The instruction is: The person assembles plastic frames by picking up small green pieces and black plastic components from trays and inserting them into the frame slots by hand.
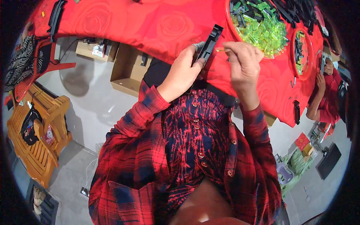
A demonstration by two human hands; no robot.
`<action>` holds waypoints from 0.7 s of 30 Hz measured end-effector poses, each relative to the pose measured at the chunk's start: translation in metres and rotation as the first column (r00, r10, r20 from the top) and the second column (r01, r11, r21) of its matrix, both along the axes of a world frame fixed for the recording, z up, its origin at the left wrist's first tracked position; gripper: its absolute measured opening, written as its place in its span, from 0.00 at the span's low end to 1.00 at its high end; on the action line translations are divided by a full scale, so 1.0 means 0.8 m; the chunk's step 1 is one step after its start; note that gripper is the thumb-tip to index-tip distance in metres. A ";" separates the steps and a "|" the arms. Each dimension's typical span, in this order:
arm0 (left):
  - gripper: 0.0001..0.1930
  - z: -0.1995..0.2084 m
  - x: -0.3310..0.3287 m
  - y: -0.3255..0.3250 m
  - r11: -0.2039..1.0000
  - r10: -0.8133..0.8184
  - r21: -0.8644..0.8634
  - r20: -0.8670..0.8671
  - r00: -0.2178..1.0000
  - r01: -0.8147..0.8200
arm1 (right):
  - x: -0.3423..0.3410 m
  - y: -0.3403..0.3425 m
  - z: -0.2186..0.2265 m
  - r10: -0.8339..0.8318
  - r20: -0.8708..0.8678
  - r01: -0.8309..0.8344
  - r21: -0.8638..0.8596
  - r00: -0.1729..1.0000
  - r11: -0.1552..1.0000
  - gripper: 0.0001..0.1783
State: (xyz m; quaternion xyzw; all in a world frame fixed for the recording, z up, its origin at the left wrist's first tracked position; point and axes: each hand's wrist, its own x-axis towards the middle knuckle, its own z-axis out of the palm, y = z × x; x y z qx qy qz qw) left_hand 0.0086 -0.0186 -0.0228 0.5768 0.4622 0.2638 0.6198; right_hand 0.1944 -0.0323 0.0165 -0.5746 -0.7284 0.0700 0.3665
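Note:
My left hand (183, 71) is closed around a long, narrow black plastic part (210, 44), hollow along its face, which stands tilted with its upper end pointing away from me. Just right of that part, my right hand (244, 64) pinches a small yellowish piece (220, 49) between thumb and fingertips. The piece and the black part are apart. Beyond my right hand, a round red-rimmed basin (228, 22) holds many clear yellow-green pieces (262, 35) and dark ones. A smaller red basin (311, 60) with similar mixed pieces sits farther right.
A red rose-patterned cloth (150, 22) covers the table. Black parts lie at its far left (56, 17), far right (300, 13) and right edge (297, 111). Cardboard boxes (129, 84) stand below. Another person's hand (320, 83) is at the right; a wooden chair (37, 138) stands left.

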 end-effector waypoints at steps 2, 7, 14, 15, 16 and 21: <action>0.16 -0.006 0.000 -0.002 0.999 0.041 0.029 -0.021 0.999 -0.040 | 0.000 0.003 -0.010 0.026 0.025 -0.026 0.005 0.999 1.000 0.10; 0.14 -0.012 -0.003 0.002 0.996 0.070 -0.051 -0.119 0.990 -0.077 | -0.008 0.016 -0.019 0.086 0.136 -0.069 -0.122 0.987 0.990 0.09; 0.15 -0.012 -0.003 -0.005 0.988 0.107 -0.114 -0.016 0.994 -0.108 | -0.008 0.027 -0.015 0.163 0.263 -0.134 -0.123 0.951 0.983 0.06; 0.15 -0.012 -0.004 -0.006 0.991 0.104 0.093 -0.134 0.985 -0.092 | -0.008 0.028 -0.016 0.174 0.273 -0.140 -0.139 0.946 0.980 0.06; 0.15 -0.013 -0.005 -0.007 0.955 0.125 0.293 -0.249 0.960 -0.048 | -0.008 0.029 -0.017 0.184 0.282 -0.145 -0.156 0.942 0.977 0.05; 0.18 -0.016 -0.006 -0.006 0.944 0.156 0.323 -0.251 0.955 -0.070 | -0.010 0.028 -0.021 0.187 0.273 -0.139 -0.186 0.943 0.973 0.05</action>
